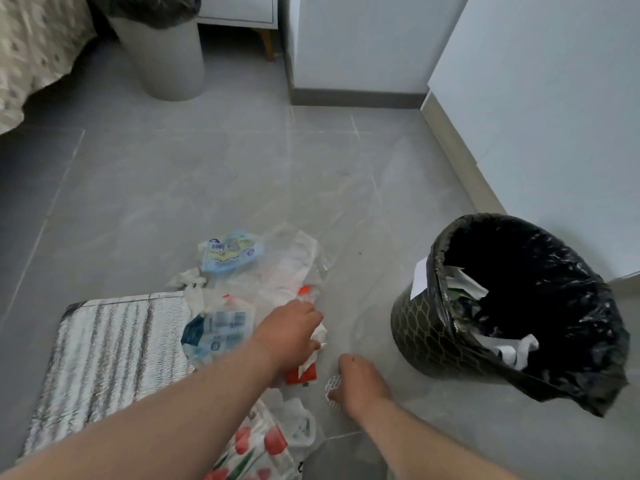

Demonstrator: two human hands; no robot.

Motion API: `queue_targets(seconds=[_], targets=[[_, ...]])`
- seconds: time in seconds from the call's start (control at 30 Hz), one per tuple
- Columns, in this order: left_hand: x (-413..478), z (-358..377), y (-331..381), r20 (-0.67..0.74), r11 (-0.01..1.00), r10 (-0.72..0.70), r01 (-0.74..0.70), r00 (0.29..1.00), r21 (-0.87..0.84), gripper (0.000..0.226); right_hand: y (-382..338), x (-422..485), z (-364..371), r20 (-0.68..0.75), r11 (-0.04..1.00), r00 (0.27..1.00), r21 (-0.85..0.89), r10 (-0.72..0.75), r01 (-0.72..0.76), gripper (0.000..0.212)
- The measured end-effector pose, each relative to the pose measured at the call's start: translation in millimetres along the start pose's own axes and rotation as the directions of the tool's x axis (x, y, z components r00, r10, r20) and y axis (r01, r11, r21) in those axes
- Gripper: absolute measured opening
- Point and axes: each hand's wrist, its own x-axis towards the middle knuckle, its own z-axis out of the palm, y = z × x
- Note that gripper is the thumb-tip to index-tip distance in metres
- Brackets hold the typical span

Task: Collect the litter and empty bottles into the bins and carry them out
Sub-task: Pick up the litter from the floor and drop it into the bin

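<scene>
Your left hand: fingers curled round crumpled white paper.
Your right hand: fingers bent onto a patterned wrapper; I cannot tell if they grip it.
Black bin: near, on your right.

Grey bin top cut off; litter blurred, perhaps wrappers.
</scene>
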Motion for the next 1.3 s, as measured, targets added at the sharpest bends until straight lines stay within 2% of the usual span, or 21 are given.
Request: queue_targets(seconds=[0.1,0.17,0.3,0.37,0.43,0.47,0.53,0.6,0.67,0.73,0.8,0.87,0.97,1.07,1.13,1.2,1.3], targets=[[11.6,10.0,12.0,0.105,0.980,-0.004,-0.017,0.994,0.197,0.041,7.2,-0.6,0.9,0.032,0.998,0.999,0.064,-0.007,0.005,0.026],[14.4,17.9,14.4,0.124,0.949,-0.014,-0.026,0.992,0.313,0.037,11.5,-1.5,-0.3,0.055,0.989,0.998,0.148,-0.024,0.016,0.016],[13.7,28.1,10.8,0.127,0.922,0.028,-0.075,0.991,0.380,0.030,13.1,-7.2,-8.8,0.096,0.963,0.994,0.269,-0.059,0.031,0.010],[11.0,21.7,8.5,0.063,0.960,-0.001,-0.017,0.998,0.278,0.025,10.6,-14.4,-19.8,0.134,0.957,0.985,0.282,-0.109,0.067,0.017],[7.1,5.3,8.0,-0.067,0.996,-0.092,0.091,0.994,-0.007,0.018,4.8,-28.4,-41.9,0.161,0.954,0.968,0.262,-0.192,0.145,0.015],[3.8,-8.0,9.0,-0.132,0.976,-0.152,0.128,0.979,-0.173,0.015,-0.3,-38.1,-57.6,0.165,0.949,0.954,0.233,-0.252,0.211,0.009],[-1.3,-44.2,16.8,-0.224,0.900,-0.251,0.142,0.942,-0.412,0.015,-11.6,-64.0,-98.3,0.149,0.921,0.914,0.169,-0.377,0.352,0.018],[-3.9,-87.2,31.7,-0.307,0.861,-0.275,0.091,0.911,-0.500,0.028,-20.5,-96.8,-147.0,0.059,0.879,0.882,0.132,-0.468,0.458,0.023],[-3.0,-130.3,57.5,-0.404,0.850,-0.274,0.023,0.873,-0.527,0.022,-15.3,-129.3,-198.2,-0.124,0.846,0.864,0.176,-0.488,0.503,0.015],[2.4,-162.6,91.6,-0.474,0.836,-0.259,-0.051,0.841,-0.546,0.008,10.3,-153.3,-246.4,-0.353,0.831,0.860,0.289,-0.369,0.475,0.012],[9.8,-178.9,132.1,-0.464,0.808,-0.245,-0.084,0.851,-0.583,0.027,47.7,-167.6,-282.0,-0.552,0.786,0.823,0.446,-0.135,0.428,0.011],[22.1,-179.2,171.3,-0.424,0.812,-0.199,-0.094,0.884,-0.577,0.031,87.9,-169.9,-299.6,-0.611,0.673,0.784,0.624,0.104,0.397,0.008],[43.0,-155.5,215.9,-0.338,0.900,-0.062,-0.093,0.939,-0.425,0.019,136.1,-152.9,-299.0,-0.537,0.549,0.785,0.775,0.310,0.313,0.013],[57.6,-125.8,230.0,-0.209,0.950,0.028,-0.092,0.977,-0.299,0.021,164.3,-133.1,-286.4,-0.418,0.455,0.821,0.862,0.389,0.224,0.021],[57.3,-112.3,222.6,-0.222,0.964,0.090,-0.141,0.971,-0.227,0.035,175.5,-121.9,-275.0,-0.354,0.433,0.841,0.887,0.409,0.162,0.024],[51.6,-103.2,209.2,-0.256,0.975,0.147,-0.184,0.955,-0.127,0.063,184.0,-112.7,-263.1,-0.307,0.422,0.854,0.899,0.421,0.115,0.030],[38.6,-92.1,187.7,-0.237,0.990,0.126,-0.137,0.963,-0.033,0.095,188.6,-101.2,-249.0,-0.258,0.440,0.870,0.897,0.419,0.054,0.037]])
